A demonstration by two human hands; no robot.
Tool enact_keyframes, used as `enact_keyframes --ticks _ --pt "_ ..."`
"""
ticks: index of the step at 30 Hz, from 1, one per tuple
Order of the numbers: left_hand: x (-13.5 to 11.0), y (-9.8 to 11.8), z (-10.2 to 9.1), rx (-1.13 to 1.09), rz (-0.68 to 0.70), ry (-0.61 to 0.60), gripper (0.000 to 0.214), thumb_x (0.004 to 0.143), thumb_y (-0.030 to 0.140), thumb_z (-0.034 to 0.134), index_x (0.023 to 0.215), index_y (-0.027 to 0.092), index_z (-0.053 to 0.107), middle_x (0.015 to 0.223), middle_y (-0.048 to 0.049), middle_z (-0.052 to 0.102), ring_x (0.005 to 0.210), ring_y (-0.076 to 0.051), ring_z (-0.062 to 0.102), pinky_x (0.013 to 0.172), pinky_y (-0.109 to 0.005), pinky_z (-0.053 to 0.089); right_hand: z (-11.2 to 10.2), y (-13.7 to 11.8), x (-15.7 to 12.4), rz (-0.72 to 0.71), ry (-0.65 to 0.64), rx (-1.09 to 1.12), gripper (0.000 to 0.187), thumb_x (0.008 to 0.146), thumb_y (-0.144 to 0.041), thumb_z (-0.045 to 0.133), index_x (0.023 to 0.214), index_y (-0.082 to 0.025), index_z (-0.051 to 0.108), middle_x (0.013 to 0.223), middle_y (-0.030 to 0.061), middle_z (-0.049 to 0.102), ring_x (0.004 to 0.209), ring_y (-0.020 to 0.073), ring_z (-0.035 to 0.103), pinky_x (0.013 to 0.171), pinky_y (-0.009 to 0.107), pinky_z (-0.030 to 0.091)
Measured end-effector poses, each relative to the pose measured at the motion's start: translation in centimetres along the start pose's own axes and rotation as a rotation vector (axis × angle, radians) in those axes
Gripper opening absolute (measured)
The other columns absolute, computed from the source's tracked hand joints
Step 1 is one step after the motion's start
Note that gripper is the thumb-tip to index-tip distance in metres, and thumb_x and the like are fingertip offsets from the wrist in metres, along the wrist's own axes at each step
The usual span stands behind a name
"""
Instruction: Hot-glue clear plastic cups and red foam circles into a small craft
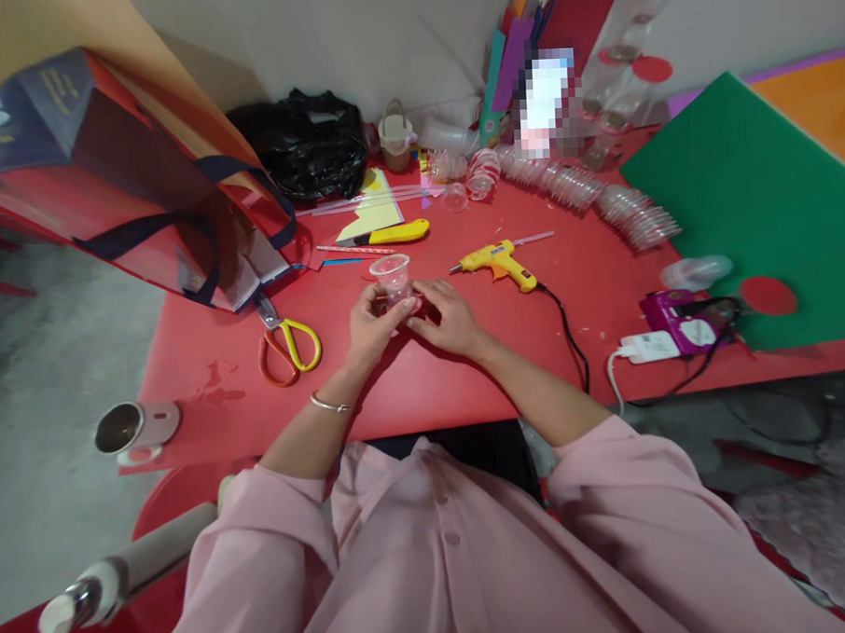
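A clear plastic cup (392, 271) is held above the red table, its wide rim facing up. My left hand (375, 325) is closed around its lower part, with the thumb across the front. Against the other side, the fingers of my right hand (445, 315) are closed at the lower end. Something pinkish shows between the hands, but my fingers hide most of it. To the right lies a yellow hot glue gun (499, 262) with a clear glue stick in its back. Scissors (289, 351) with red and yellow handles rest to the left.
Behind my hands are a yellow utility knife (399, 232), a striped straw (355, 250) and stacked clear cups (569, 181). A shopping bag (171, 178) stands left, near a mug (137, 427) at the table edge. Green board (760, 199) and a purple box (678, 313) with cables are right.
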State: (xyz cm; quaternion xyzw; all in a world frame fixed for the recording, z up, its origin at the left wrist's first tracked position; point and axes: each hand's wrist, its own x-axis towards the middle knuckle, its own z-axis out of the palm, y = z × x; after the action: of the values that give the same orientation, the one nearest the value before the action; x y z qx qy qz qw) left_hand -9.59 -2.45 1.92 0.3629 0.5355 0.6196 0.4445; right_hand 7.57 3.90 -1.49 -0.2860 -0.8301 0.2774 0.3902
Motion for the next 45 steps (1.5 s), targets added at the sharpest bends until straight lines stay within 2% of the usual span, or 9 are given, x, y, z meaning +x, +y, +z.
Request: enact_keyframes --ticks 6,9,12,16,23,28,34,39,45 --pt "0.2 -0.3 -0.3 0.071 0.031 0.048 0.049 0.067 0.042 0.103 0.104 0.023 0.077 0.096 -0.0043 0.079 0.08 -0.017 0.072 0.067 -0.026 0.057 -0.4 0.3 -0.1 -0.011 -0.005 0.035 0.072 0.087 -0.023 0.062 0.159 -0.024 0.056 0.148 0.0156 0.07 0.135 0.0338 0.065 0.118 0.061 0.053" --pt "0.1 -0.2 -0.2 0.096 0.024 0.045 0.049 0.069 0.044 0.101 0.105 0.021 0.077 0.098 -0.0055 0.079 0.082 -0.018 0.072 0.066 -0.026 0.056 -0.9 -0.2 0.1 0.035 0.008 0.097 0.077 0.086 -0.019 0.06 0.162 -0.028 0.053 0.145 0.0124 0.071 0.135 0.0315 0.065 0.116 0.059 0.056" --pt "0.0 0.1 -0.1 0.115 0.014 0.048 0.048 0.07 0.043 0.1 0.104 0.021 0.076 0.098 -0.0057 0.079 0.08 -0.018 0.071 0.063 -0.025 0.052 -1.4 -1.0 0.3 0.131 0.018 0.18 0.078 0.086 -0.019 0.059 0.162 -0.033 0.051 0.146 0.0102 0.07 0.134 0.0302 0.066 0.107 0.054 0.062" --pt "0.0 0.1 -0.1 0.165 0.029 0.063 0.045 0.069 0.039 0.1 0.101 0.02 0.075 0.091 -0.0037 0.075 0.078 -0.018 0.068 0.065 -0.026 0.05 -1.7 -1.3 0.4 0.178 0.072 0.268 0.074 0.088 -0.02 0.059 0.16 -0.034 0.053 0.149 0.0104 0.068 0.136 0.0299 0.066 0.099 0.049 0.066" --pt "0.4 -0.4 -0.6 0.329 0.204 0.08 0.038 0.067 0.025 0.098 0.098 0.023 0.076 0.107 -0.0055 0.072 0.101 -0.022 0.066 0.089 -0.032 0.052 -1.7 -1.1 0.3 0.128 0.128 0.287 0.065 0.096 -0.031 0.062 0.16 -0.033 0.053 0.152 0.0121 0.065 0.135 0.0313 0.066 0.097 0.048 0.067" --pt "0.5 -0.4 -0.7 0.375 0.266 0.071 0.039 0.067 0.02 0.094 0.101 0.025 0.075 0.118 -0.007 0.068 0.116 -0.027 0.061 0.1 -0.038 0.052 -2.0 -1.5 0.4 0.113 0.101 0.21 0.072 0.097 -0.05 0.07 0.164 -0.036 0.047 0.158 0.012 0.061 0.138 0.0346 0.063 0.107 0.058 0.064" --pt "0.3 -0.4 -0.3 0.386 0.267 0.07 0.04 0.067 0.017 0.092 0.103 0.024 0.077 0.116 -0.0063 0.069 0.108 -0.024 0.063 0.088 -0.032 0.051 -2.3 -2.0 0.5 0.12 0.127 0.206 0.082 0.095 -0.07 0.072 0.165 -0.035 0.047 0.152 0.0139 0.063 0.138 0.0368 0.063 0.108 0.06 0.063" --pt "0.6 -1.1 -0.5 0.423 0.285 0.06 0.037 0.07 0.024 0.091 0.104 0.023 0.077 0.108 -0.0045 0.074 0.096 -0.02 0.065 0.084 -0.031 0.051 -2.3 -1.9 0.5 0.093 0.136 0.221 0.078 0.097 -0.07 0.07 0.164 -0.036 0.048 0.151 0.013 0.064 0.137 0.0355 0.064 0.112 0.06 0.061" --pt "0.7 -1.9 -0.8 0.502 0.265 -0.021 0.034 0.077 0.03 0.086 0.109 0.021 0.077 0.095 -0.0023 0.077 0.077 -0.015 0.063 0.072 -0.029 0.05 -2.0 -1.5 0.5 0.082 0.141 0.215 0.081 0.094 -0.071 0.072 0.163 -0.034 0.051 0.151 0.0139 0.065 0.134 0.0366 0.066 0.11 0.061 0.061"
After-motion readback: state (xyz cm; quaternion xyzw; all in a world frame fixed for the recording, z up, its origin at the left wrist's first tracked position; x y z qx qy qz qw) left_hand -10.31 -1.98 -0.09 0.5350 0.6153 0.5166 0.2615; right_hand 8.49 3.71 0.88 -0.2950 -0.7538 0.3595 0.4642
